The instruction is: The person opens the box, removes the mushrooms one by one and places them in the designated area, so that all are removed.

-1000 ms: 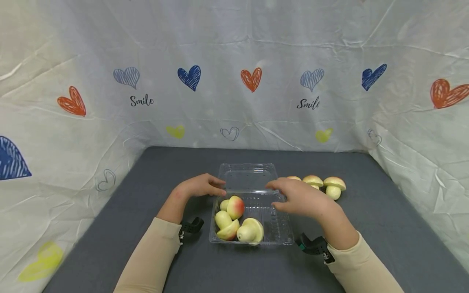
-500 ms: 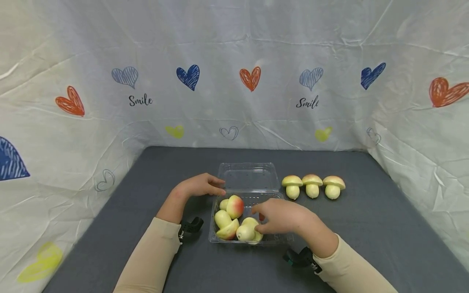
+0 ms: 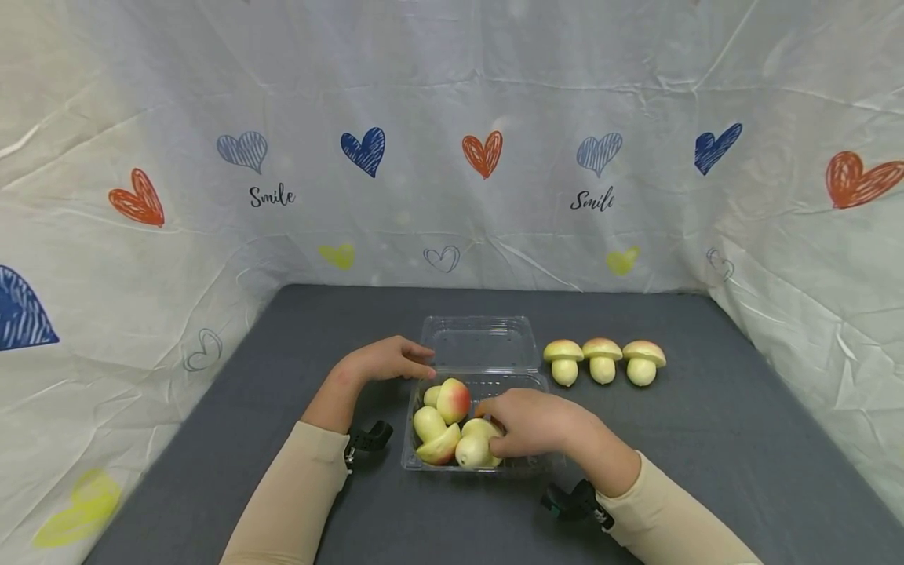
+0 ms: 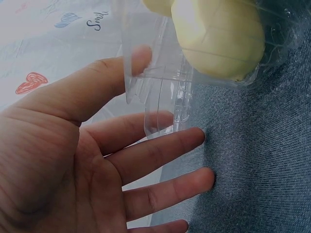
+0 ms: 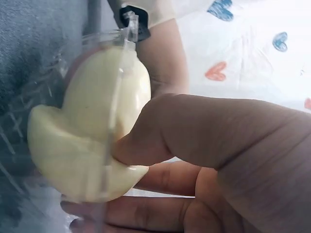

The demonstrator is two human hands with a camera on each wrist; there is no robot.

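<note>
A clear plastic box (image 3: 523,382) lies with its lid folded back, several pale mushrooms with reddish caps in its left half. My right hand (image 3: 540,424) reaches in and grips the front mushroom (image 3: 473,452). In the right wrist view the thumb presses where cap (image 5: 82,167) and stem meet, and the fingers pass behind. At the box's back left corner is my left hand (image 3: 381,361). In the left wrist view its thumb (image 4: 141,58) rests at the clear wall, while the other fingers extend loosely outside. Two more mushrooms (image 3: 454,400) (image 3: 439,446) lie beside the gripped one.
Three mushrooms stand in a row to the right of the transparent lid (image 3: 483,345): a left one (image 3: 563,361), a middle one (image 3: 603,359) and a right one (image 3: 643,362). A white sheet (image 3: 410,212) printed with hearts surrounds the dark table (image 3: 706,439).
My right hand has come left and down from the box's right side to the front mushroom, and its thumb and fingers have closed on it. The left hand stays put.
</note>
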